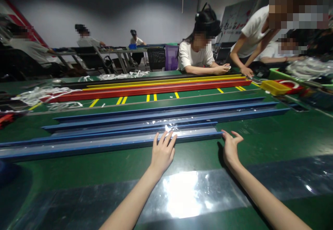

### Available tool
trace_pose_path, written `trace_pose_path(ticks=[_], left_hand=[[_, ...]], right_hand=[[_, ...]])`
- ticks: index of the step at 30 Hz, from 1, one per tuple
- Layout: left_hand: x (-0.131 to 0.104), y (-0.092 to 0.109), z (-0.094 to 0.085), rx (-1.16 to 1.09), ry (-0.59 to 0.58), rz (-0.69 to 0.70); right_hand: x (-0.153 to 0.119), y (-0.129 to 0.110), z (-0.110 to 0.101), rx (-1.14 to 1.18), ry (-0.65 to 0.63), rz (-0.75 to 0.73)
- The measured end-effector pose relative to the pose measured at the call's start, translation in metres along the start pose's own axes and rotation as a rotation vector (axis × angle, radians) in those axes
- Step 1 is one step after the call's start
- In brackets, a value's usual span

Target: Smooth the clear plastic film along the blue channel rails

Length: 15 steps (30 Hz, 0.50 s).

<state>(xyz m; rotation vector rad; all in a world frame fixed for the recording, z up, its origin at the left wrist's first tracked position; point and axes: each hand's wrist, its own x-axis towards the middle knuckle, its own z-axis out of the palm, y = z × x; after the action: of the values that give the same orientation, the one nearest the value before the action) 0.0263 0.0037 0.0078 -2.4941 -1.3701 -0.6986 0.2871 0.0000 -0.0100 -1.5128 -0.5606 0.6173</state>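
My left hand (162,152) rests with spread fingers on the near edge of a long blue channel strip (104,142), touching it close to its right end. At that strip's right tip is my right hand (231,146), its fingertips against the corner, thumb and fingers apart. Neither hand is wrapped round the strip. Just behind lie more long blue strips (234,113), roughly parallel and partly overlapping. A wide transparent film (125,195) lies flat on the green table (78,169) under my forearms, with a bright glare on it.
Beyond the blue strips lie red strips (156,90) and yellow ones. White cords (33,96) are heaped at the left. A yellow tray (275,87) and a green basket (275,74) stand at the right. People sit or lean across the table; a person's hand (247,72) touches the far strips.
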Motion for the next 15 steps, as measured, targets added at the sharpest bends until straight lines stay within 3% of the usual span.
trace_pose_path(ticks=[15], left_hand=[[0.0006, 0.0003, 0.0007, -0.001, 0.002, -0.002]], right_hand=[[-0.007, -0.0042, 0.0036, 0.001, -0.062, -0.078]])
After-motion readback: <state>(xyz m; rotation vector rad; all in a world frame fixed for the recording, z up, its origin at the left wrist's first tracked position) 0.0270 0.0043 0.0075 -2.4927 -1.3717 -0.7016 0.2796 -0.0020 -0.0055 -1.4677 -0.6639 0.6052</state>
